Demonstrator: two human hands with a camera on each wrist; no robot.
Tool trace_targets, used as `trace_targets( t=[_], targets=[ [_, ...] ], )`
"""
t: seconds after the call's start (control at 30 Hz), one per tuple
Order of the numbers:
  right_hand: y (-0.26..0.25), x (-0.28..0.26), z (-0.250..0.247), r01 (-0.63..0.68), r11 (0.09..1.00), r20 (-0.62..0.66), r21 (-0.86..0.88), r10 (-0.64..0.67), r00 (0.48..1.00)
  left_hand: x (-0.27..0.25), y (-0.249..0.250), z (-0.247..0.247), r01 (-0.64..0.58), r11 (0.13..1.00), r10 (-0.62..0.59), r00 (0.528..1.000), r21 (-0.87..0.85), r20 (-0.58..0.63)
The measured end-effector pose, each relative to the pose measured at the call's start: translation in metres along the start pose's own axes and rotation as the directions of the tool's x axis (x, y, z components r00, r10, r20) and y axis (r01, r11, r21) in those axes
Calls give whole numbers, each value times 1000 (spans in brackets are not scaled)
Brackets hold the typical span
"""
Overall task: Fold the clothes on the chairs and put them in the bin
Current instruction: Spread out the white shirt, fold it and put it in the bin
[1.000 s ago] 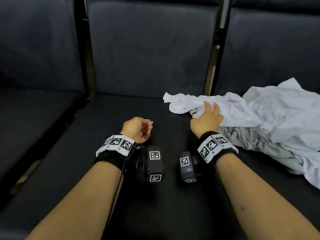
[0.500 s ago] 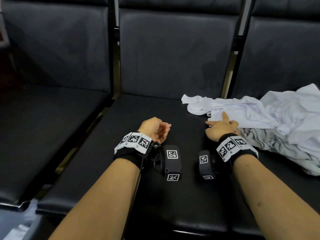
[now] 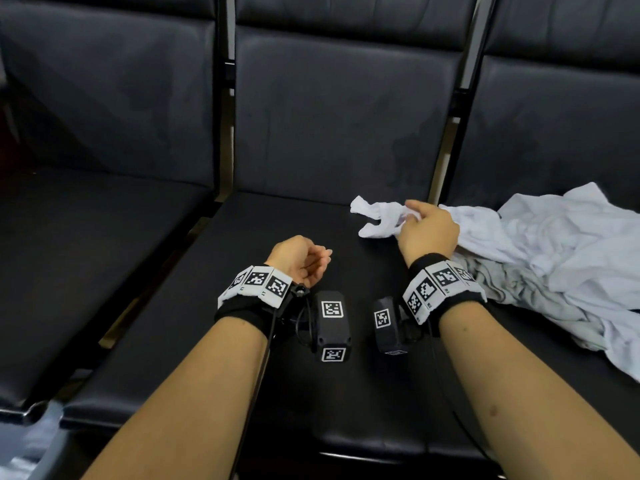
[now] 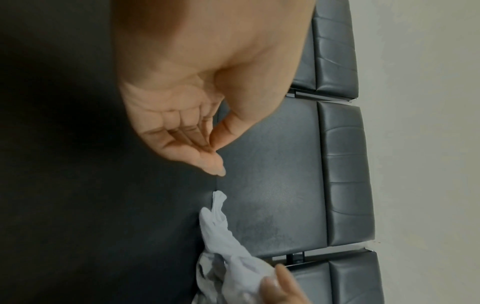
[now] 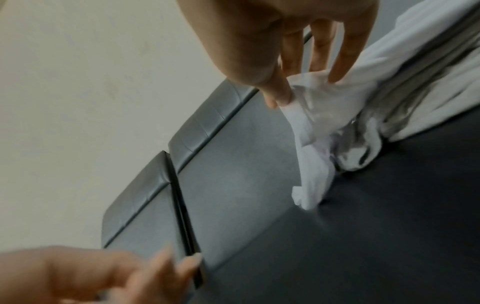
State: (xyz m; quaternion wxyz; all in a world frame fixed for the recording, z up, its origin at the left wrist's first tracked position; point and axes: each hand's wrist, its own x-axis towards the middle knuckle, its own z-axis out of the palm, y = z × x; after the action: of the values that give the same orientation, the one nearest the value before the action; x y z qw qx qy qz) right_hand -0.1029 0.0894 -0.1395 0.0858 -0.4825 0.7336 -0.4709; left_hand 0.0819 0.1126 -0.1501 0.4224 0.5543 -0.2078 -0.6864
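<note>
A crumpled white garment [image 3: 540,233] lies across the right seat, one twisted end reaching onto the middle seat [image 3: 277,341]. A grey garment [image 3: 512,289] lies partly under it. My right hand [image 3: 412,211] pinches that twisted white end between thumb and fingers, and the right wrist view shows the white garment [image 5: 319,107] bunched at the fingertips [image 5: 280,96] and raised slightly. My left hand [image 3: 320,259] hovers palm-up over the middle seat, fingers loosely curled, holding nothing. In the left wrist view the white end [image 4: 221,226] lies just beyond the left hand [image 4: 207,148].
Three black padded chairs stand in a row with upright backrests [image 3: 339,109] and metal gaps between seats. The left seat [image 3: 86,254] holds nothing. A pale blurred object [image 3: 31,445] shows below the front edge at bottom left. A plain wall [image 5: 78,82] is behind.
My right hand has gone from resting at the white garment's edge to reaching further left and pinching its twisted end. The left hand has stayed put; the head view shifted slightly.
</note>
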Motion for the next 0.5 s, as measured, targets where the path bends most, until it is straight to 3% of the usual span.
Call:
trace_targets(
  t=[0.23, 0.37, 0.43, 0.5],
  targets=[
    [-40, -32, -22, 147, 963, 25, 224, -157, 987, -11, -2, 19, 37, 999, -30, 979, -32, 200],
    [-47, -63, -14, 124, 944, 255, 306, -207, 945, -20, -4, 24, 80, 993, -41, 914, -81, 404],
    [-47, -75, -8, 118, 943, 364, 312, -234, 902, -19, -6, 22, 3, 996, 35, 915, -94, 401],
    [-47, -81, -5, 111, 941, 413, 320, -244, 878, -19, -7, 17, -63, 987, 106, 951, -151, 292]
  ],
)
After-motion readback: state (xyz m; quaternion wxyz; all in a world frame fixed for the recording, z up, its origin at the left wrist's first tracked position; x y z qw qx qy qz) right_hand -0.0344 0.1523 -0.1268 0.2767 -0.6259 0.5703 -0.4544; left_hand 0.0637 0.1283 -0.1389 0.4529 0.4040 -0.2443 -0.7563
